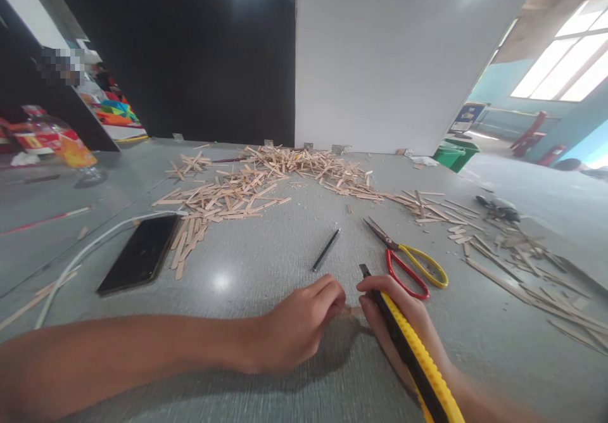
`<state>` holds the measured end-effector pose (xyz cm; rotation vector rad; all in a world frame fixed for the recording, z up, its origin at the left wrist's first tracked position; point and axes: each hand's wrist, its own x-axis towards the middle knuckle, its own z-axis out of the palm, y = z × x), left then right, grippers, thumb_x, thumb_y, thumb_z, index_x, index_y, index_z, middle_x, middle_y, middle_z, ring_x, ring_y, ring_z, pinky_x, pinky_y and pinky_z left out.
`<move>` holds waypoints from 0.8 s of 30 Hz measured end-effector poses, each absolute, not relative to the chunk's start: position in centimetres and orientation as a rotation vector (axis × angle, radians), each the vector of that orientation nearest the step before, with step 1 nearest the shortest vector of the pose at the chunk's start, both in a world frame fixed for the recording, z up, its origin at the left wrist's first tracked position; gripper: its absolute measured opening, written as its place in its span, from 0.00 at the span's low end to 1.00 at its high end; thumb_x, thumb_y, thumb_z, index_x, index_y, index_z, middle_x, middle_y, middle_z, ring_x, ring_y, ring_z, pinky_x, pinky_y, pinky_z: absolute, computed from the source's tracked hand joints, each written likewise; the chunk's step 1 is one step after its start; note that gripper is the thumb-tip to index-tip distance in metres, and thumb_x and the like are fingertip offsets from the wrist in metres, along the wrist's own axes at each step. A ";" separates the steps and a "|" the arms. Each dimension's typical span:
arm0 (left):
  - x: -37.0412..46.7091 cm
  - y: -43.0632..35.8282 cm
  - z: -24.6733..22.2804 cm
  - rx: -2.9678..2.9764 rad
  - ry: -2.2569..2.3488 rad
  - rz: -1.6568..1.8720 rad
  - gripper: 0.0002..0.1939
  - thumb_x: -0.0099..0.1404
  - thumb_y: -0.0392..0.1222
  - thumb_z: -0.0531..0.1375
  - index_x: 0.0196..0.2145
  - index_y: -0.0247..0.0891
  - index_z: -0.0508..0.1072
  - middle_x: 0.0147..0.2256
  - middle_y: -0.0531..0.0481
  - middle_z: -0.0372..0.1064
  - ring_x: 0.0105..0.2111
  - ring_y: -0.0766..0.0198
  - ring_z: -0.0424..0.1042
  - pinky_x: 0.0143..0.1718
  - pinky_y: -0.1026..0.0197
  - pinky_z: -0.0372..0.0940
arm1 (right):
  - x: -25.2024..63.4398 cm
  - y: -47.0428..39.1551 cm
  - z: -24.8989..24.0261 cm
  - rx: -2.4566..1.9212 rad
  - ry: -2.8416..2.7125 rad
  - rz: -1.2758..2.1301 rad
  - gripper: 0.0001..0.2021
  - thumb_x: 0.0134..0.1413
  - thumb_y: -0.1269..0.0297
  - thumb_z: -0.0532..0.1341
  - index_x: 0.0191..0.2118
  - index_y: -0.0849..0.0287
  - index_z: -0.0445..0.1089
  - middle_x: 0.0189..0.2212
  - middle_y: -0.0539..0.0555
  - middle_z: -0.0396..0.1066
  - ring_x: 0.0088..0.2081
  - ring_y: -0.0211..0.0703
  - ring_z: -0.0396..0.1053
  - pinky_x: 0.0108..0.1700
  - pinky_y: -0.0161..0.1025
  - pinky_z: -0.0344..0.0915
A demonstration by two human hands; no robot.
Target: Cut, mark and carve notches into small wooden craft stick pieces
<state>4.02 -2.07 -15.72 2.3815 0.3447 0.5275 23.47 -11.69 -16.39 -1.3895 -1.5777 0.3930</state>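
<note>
My right hand (403, 312) is closed around a yellow and black utility knife (418, 353), its short blade pointing away from me. Between my two hands a thin wooden strip (350, 312) shows. My left hand (304, 321) pinches the strip's left end, with the fingertips partly hidden. Just beyond the hands lies a dark pen (327, 249). Scissors (403, 255) with one red and one yellow handle rest to the right of it, blades spread a little.
A heap of cut wooden strips (251, 182) spreads along the back. A phone (140, 255) with a white cable (76, 255) lies at left, near a drink bottle (71, 147). More strips and scraps (536, 277) cover the right side. Black and white panels (380, 62) stand behind.
</note>
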 end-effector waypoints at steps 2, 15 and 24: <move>4.0 -2.1 -15.4 2.358 0.360 0.570 0.09 0.73 0.28 0.48 0.40 0.39 0.64 0.39 0.47 0.66 0.37 0.61 0.68 0.39 0.59 0.67 | 23.5 -11.7 -16.2 -1.406 -1.547 0.421 0.04 0.70 0.63 0.56 0.44 0.54 0.68 0.24 0.46 0.67 0.21 0.37 0.63 0.23 0.32 0.62; 3.5 -2.2 -15.6 2.575 0.318 0.690 0.12 0.79 0.35 0.50 0.45 0.36 0.74 0.43 0.44 0.76 0.41 0.59 0.77 0.45 0.58 0.72 | 23.5 -11.7 -16.3 -1.448 -1.528 0.489 0.03 0.70 0.62 0.57 0.45 0.53 0.67 0.23 0.44 0.64 0.22 0.37 0.60 0.24 0.33 0.59; 3.7 -2.6 -15.5 3.247 0.074 0.770 0.10 0.72 0.25 0.51 0.41 0.27 0.73 0.35 0.41 0.73 0.35 0.55 0.73 0.33 0.56 0.72 | 23.6 -11.4 -17.2 -1.365 -1.577 0.470 0.03 0.69 0.64 0.56 0.44 0.52 0.66 0.22 0.44 0.63 0.20 0.36 0.57 0.22 0.32 0.57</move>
